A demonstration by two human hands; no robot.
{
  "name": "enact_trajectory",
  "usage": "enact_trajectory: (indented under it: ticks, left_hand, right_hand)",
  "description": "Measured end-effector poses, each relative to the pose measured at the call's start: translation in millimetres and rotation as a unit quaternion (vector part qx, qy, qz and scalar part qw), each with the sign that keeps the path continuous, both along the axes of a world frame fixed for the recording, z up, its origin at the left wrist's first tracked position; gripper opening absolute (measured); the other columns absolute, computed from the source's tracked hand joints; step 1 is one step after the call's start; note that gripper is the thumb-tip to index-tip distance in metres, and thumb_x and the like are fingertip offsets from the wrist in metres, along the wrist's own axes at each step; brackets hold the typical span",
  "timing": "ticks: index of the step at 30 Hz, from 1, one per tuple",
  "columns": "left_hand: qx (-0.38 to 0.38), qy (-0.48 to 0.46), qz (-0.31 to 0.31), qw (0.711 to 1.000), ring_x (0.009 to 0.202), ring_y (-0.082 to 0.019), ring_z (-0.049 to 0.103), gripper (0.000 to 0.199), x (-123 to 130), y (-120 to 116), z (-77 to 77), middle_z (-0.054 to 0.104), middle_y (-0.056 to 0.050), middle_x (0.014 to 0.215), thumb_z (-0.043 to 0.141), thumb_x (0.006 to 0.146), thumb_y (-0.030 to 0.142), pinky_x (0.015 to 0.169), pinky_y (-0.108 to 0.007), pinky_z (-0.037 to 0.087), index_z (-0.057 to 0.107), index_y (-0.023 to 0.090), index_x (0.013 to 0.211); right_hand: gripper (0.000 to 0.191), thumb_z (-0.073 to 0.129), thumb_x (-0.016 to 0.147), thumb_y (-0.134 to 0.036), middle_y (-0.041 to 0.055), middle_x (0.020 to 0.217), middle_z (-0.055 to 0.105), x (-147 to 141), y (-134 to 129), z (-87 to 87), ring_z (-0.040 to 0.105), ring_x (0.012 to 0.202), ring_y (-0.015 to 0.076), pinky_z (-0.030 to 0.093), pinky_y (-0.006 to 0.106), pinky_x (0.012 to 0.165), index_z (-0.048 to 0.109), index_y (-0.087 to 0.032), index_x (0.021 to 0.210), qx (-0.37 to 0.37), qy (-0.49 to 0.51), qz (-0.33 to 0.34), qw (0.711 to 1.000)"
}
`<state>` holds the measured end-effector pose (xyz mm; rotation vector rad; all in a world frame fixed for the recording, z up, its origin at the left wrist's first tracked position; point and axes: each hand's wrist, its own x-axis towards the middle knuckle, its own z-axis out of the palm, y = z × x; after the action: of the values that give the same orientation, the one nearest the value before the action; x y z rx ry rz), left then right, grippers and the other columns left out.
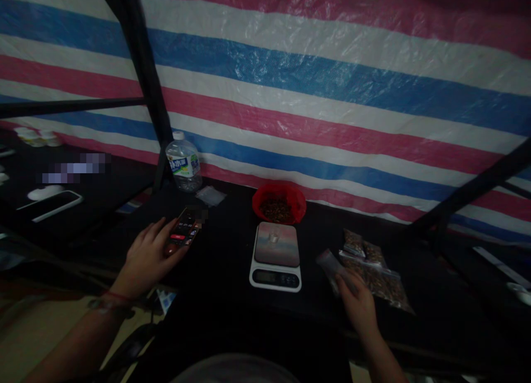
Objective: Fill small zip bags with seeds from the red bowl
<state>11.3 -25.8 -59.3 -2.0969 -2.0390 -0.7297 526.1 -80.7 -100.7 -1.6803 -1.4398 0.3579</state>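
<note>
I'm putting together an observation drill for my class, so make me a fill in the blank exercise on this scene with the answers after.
1. The left hand is at a ____ with a lit screen.
2. The right hand holds a see-through plastic ____.
3. The bowl just behind the scale is coloured ____.
4. The sheeting in the background is patterned with coloured ____.

Missing words: phone; bag; red; stripes.
</note>
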Motion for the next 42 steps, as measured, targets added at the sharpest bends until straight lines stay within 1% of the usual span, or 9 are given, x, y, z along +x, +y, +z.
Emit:
enact_trajectory:
  ticks: [5,11,14,17,22,28,33,37,42]
  left_hand:
    - [0.047,-0.104,-0.153,0.982,0.121,-0.029,0.054,0.049,42,-14,49.5,0.057,-0.011,0.131,0.053,0.085,0.045,0.103,-0.045,0.043,0.051,0.021,0.128]
    - [-0.028,-0.180,-0.451,0.874,0.128,-0.025,0.048,0.064,154,-39,98.1,0.050,-0.013,0.140,0.059,0.084,0.041,0.106,-0.040,0.042,0.037,0.020,0.141]
    - [-0.094,-0.201,-0.509,0.832,0.125,-0.029,0.051,0.088,202,-44,110.0,0.050,-0.016,0.140,0.071,0.072,0.048,0.104,-0.043,0.043,0.032,0.017,0.144]
    - [-0.151,-0.220,-0.539,0.799,0.108,-0.024,0.062,0.077,235,-47,115.7,0.063,-0.011,0.122,0.068,0.075,0.039,0.096,-0.040,0.048,0.036,0.018,0.141]
    - [-0.165,-0.234,-0.537,0.794,0.104,-0.026,0.062,0.084,280,-38,103.6,0.063,-0.013,0.121,0.072,0.070,0.042,0.090,-0.038,0.049,0.037,0.016,0.142]
    - [-0.236,-0.271,-0.461,0.811,0.088,-0.019,0.067,0.039,335,-3,58.3,0.072,-0.007,0.100,0.050,0.081,0.014,0.079,-0.028,0.051,0.060,0.018,0.119]
    - [-0.223,-0.084,-0.440,0.866,0.093,-0.023,0.068,0.026,358,28,39.9,0.072,-0.012,0.097,0.046,0.086,0.014,0.084,-0.032,0.049,0.068,0.016,0.101]
    - [-0.206,0.015,-0.414,0.886,0.093,-0.028,0.067,0.026,369,42,34.5,0.069,-0.020,0.093,0.043,0.087,0.011,0.085,-0.039,0.049,0.068,0.010,0.092]
    - [-0.145,-0.012,-0.406,0.902,0.120,-0.029,0.053,0.038,368,40,36.0,0.058,-0.022,0.122,0.045,0.081,0.004,0.103,-0.043,0.041,0.062,0.008,0.115]
  right_hand:
    - [0.030,0.058,0.085,-0.043,0.0098,0.096,0.072,-22,-8,37.7,0.068,0.090,0.0253,0.055,0.036,0.077,0.073,-0.019,0.091,0.044,-0.007,0.041,0.998]
    - [0.021,0.055,0.088,-0.031,0.0063,0.084,0.071,-71,-29,98.8,0.067,0.078,0.0180,0.055,0.026,0.068,0.073,-0.021,0.082,0.085,-0.038,0.250,0.964]
    - [0.022,0.055,0.088,-0.032,0.0048,0.077,0.069,-78,-38,109.7,0.065,0.070,0.0154,0.053,0.023,0.063,0.071,-0.021,0.078,0.068,-0.013,0.304,0.950]
    - [0.023,0.059,0.086,-0.038,0.0051,0.078,0.070,-67,-44,104.1,0.066,0.071,0.0168,0.053,0.025,0.064,0.072,-0.020,0.078,0.046,0.028,0.237,0.970]
    - [0.032,0.066,0.079,-0.048,0.0067,0.078,0.073,-33,-51,77.4,0.068,0.070,0.0216,0.055,0.031,0.066,0.072,-0.017,0.084,-0.017,0.143,0.075,0.987]
    - [0.049,0.071,0.070,-0.055,0.0102,0.087,0.074,4,-42,41.4,0.068,0.076,0.0246,0.055,0.036,0.070,0.069,-0.014,0.097,-0.023,0.221,0.014,0.975]
    - [0.046,0.052,0.085,-0.052,0.0137,0.103,0.071,35,-8,41.0,0.066,0.096,0.0259,0.049,0.039,0.086,0.067,-0.015,0.106,-0.034,-0.010,-0.064,0.997]
    - [0.053,0.054,0.085,-0.049,0.0223,0.110,0.066,28,19,53.7,0.060,0.107,0.0329,0.043,0.044,0.091,0.058,-0.010,0.122,-0.176,-0.267,-0.117,0.940]
    - [0.045,0.060,0.083,-0.035,0.0215,0.110,0.065,6,35,54.0,0.057,0.110,0.0346,0.042,0.045,0.091,0.056,-0.011,0.121,-0.240,-0.344,-0.082,0.904]
